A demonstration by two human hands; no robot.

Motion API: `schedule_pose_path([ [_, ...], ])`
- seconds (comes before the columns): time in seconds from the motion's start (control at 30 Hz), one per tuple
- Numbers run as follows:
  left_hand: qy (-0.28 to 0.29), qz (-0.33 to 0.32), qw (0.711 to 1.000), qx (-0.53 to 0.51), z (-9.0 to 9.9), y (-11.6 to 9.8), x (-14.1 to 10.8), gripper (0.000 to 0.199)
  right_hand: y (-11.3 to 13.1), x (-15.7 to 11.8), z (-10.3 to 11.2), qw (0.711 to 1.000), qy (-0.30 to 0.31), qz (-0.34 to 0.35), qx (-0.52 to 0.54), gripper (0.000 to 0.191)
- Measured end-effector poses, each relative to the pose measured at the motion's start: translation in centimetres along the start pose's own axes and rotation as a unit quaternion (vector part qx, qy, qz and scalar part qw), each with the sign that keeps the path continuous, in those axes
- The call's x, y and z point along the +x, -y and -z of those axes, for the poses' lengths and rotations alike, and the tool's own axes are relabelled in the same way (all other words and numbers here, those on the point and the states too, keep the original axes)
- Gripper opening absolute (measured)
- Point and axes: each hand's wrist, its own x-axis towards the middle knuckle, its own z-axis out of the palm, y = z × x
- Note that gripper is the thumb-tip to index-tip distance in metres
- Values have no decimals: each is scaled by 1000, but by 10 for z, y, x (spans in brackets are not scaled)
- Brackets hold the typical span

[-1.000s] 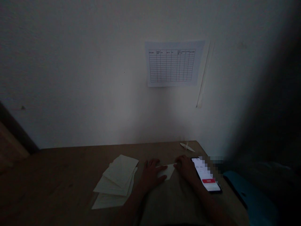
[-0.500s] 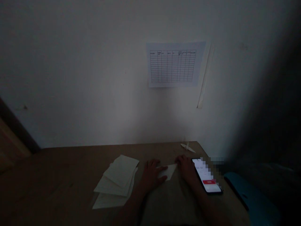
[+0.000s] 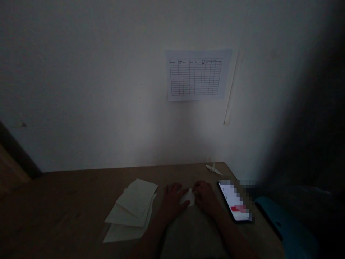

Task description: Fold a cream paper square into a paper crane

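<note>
A small piece of white paper (image 3: pixel 190 198) lies on the brown table between my hands. My left hand (image 3: pixel 174 199) rests on its left side, fingers spread, thumb and forefinger apart on the paper. At the paper's right side is my right hand (image 3: pixel 204 196), its fingers bent together at the upper right edge, pinching or pressing it. Left of my left hand, several sheets of pale paper (image 3: pixel 138 196) overlap in a loose pile. Behind my right hand, near the wall, sits a small folded paper figure (image 3: pixel 214 169) with pointed ends.
A phone (image 3: pixel 235 203) with a lit screen lies right of my right hand. The table (image 3: pixel 81 201) meets a wall bearing a printed chart (image 3: pixel 196 77). Beyond the right table edge is a blue object (image 3: pixel 288 226).
My right hand has moved left, and its fingers are now further in over the paper. Less of the paper's right part shows. The view has shifted slightly.
</note>
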Motion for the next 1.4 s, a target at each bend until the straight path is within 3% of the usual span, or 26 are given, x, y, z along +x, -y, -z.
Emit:
schedule_pose_path([
  [0.2, -8, -1, 1000, -9, -2, 2, 1, 52, 4, -2, 3, 1000, 19, 0, 17, 28],
  [0.4, 9, -43, 996, -78, -3, 28, 2, 71, 2, -2, 5, 999, 25, -15, 19, 24],
  [0.53, 23, -42, 991, -126, 5, 40, 2, 61, 0, -3, 4, 999, 23, -21, 10, 26],
  [0.73, 33, -31, 986, -157, 18, 37, -1, 54, 3, -4, 5, 999, 26, -20, 13, 27],
  [1.03, 4, -45, 986, -160, 8, 42, 0, 45, -3, -8, 5, 998, 34, 36, 49, 54],
  [1.27, -39, -18, 993, -112, 6, 43, 4, 33, -7, -4, 3, 998, 45, -15, 39, 45],
  [1.4, -30, -43, 995, -87, 5, 39, 4, 28, -7, -3, 3, 998, 47, -27, 45, 37],
])
